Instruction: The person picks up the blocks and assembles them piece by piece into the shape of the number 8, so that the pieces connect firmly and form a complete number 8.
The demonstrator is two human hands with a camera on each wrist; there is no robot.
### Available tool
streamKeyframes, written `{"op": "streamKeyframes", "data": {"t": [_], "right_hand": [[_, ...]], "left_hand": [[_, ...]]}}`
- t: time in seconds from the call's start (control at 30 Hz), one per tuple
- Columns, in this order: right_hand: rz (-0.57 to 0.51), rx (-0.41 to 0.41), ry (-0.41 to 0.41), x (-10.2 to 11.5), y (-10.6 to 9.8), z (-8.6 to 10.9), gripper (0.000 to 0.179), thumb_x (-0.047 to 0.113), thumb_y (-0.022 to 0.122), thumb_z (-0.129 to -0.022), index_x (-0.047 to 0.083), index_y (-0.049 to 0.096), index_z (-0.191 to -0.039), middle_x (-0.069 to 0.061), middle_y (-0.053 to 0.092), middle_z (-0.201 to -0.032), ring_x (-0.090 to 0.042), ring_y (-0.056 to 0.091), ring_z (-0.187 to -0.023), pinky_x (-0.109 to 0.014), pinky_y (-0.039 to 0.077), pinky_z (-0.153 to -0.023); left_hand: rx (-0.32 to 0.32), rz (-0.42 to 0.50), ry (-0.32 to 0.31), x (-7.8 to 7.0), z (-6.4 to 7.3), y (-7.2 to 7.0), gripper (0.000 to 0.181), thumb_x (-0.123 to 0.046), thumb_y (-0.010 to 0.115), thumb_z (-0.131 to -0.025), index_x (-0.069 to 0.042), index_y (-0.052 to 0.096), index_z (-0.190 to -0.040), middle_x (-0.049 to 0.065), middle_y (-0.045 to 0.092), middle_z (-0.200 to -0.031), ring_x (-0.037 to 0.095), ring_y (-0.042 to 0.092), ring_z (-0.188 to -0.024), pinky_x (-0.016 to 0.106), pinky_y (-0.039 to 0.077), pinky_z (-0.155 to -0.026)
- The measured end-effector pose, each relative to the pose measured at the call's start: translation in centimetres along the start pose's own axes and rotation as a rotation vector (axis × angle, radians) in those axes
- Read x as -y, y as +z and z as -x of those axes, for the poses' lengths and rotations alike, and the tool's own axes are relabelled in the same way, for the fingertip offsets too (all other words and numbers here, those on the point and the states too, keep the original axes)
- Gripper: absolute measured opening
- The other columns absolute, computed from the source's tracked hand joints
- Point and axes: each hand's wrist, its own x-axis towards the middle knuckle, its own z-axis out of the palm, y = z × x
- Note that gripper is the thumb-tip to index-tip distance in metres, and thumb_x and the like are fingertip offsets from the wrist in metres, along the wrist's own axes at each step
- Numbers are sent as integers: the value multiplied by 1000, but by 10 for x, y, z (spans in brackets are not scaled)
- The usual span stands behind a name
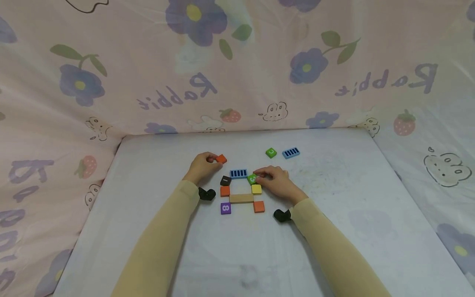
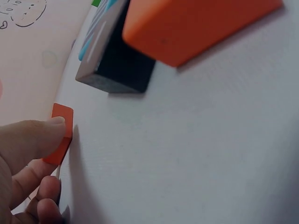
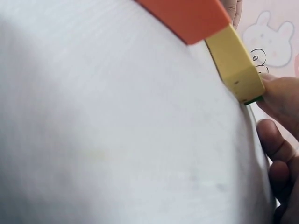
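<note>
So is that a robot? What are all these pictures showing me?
No robot here! It's a person with a bare left hand and right hand. The big picture comes from a camera on the person's head, looking forward and down. The other two come from cameras worn on the wrists, so nearby blocks look huge.

On the white tabletop lie little coloured blocks, including a purple block with an 8, a yellow block, a black block and a long wood-coloured block. Farther back are a loose green block and a blue striped block.

The left hand pinches an orange block. The right hand seems to pinch a green block just beyond the yellow one.
</note>
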Motion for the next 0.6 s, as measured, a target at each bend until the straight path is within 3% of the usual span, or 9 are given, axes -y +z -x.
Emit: {"op": "streamKeyframes", "data": {"t": [0.37, 0.47, 0.6], "right_hand": [[29, 6, -33, -3, 0, -2, 32, 43, 62, -93, 29, 66, -121, 10, 61, -105, -19, 45, -108, -46, 21, -91], [44, -2, -50, -3, -1, -2, 30, 42, 62, -94, 29, 66, -121, 10, 62, -106, -19, 46, -107, -45, 21, -90], [44, -1, -47, -1, 0, -2, 29, 42, 62, -94, 30, 66, -120, 11, 61, -106, -18, 45, -106, -44, 21, -91]], "left_hand": [[-21, 111, 25, 10, 14, -5, 44, -42, 69, -88, -10, 63, -118, 5, 60, -110, 23, 53, -102, 40, 43, -92], [-17, 91, 67, 14, 28, -6, 46, -45, 70, -86, -11, 64, -118, 4, 62, -107, 22, 55, -99, 38, 45, -87], [-1, -11, 157, 16, 59, -9, 45, -47, 72, -85, -16, 66, -117, 0, 60, -106, 20, 55, -92, 35, 47, -76]]}}
